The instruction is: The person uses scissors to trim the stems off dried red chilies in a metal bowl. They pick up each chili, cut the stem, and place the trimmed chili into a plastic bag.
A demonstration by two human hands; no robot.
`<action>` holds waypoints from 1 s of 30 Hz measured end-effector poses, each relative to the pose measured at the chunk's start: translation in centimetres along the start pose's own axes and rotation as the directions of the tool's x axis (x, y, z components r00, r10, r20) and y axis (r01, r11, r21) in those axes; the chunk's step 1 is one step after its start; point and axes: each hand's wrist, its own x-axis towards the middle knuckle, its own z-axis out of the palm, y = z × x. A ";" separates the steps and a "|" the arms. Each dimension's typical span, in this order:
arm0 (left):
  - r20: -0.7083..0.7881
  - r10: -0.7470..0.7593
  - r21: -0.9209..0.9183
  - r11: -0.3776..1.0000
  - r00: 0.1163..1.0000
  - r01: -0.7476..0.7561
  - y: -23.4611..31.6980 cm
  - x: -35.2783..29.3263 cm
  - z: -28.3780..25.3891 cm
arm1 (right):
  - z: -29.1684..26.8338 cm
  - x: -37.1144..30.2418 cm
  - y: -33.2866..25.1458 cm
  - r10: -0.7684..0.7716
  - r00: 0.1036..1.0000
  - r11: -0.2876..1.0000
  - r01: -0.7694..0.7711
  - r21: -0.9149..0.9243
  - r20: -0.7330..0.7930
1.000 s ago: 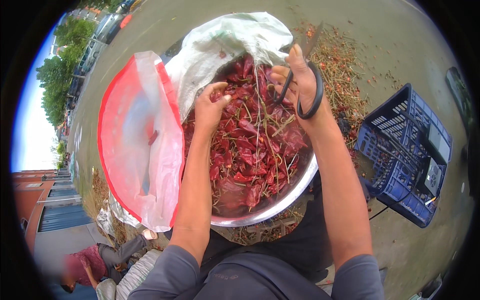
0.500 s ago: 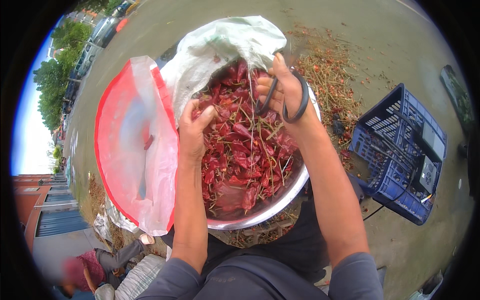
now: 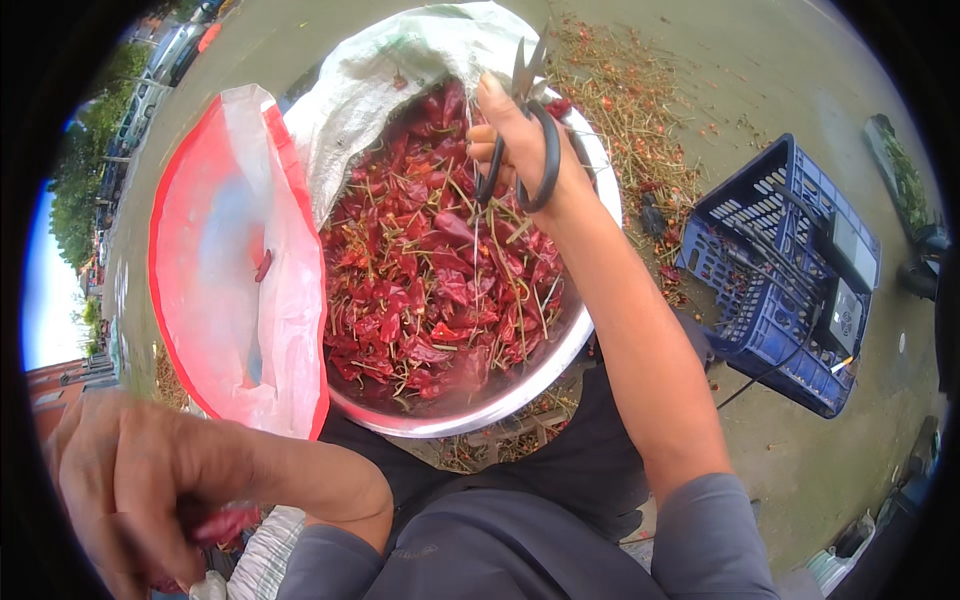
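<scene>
Right hand (image 3: pixel 520 150): fingers threaded through the loops of black-handled metal scissors (image 3: pixel 528 130) and clamped on them, blades pointing up and away, over the far rim of the round steel basin (image 3: pixel 500 405).

Left hand (image 3: pixel 130 490): low at the near left, well apart from the basin, fingers curled shut around a dried red chilli pepper (image 3: pixel 225 522), mostly hidden in the fist; long axis cannot be told.

Heap of dried red chillies with stems (image 3: pixel 430 290) fills the basin, directly beneath the scissors. Right hand is the nearer.

Beside the basin: red-and-clear plastic bag (image 3: pixel 230 270), white woven sack (image 3: pixel 390 80), blue plastic crate (image 3: pixel 780 280) on the concrete ground (image 3: pixel 780 90).
</scene>
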 end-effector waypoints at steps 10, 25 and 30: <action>-0.819 -0.151 0.416 0.508 0.554 0.754 -7.0 -9.5 -17.3 | 1.7 -2.0 -0.7 -0.117 0.976 0.839 0.197 -0.507 0.186; -0.856 -0.027 0.488 0.292 0.517 0.823 -7.6 -10.2 -17.9 | 1.9 -3.4 1.2 -0.328 0.875 0.305 0.454 -0.837 0.355; -0.814 -0.072 0.556 0.195 0.577 0.808 -7.3 -9.6 -17.7 | 2.0 -3.4 1.1 -0.300 0.896 0.304 0.416 -0.857 0.328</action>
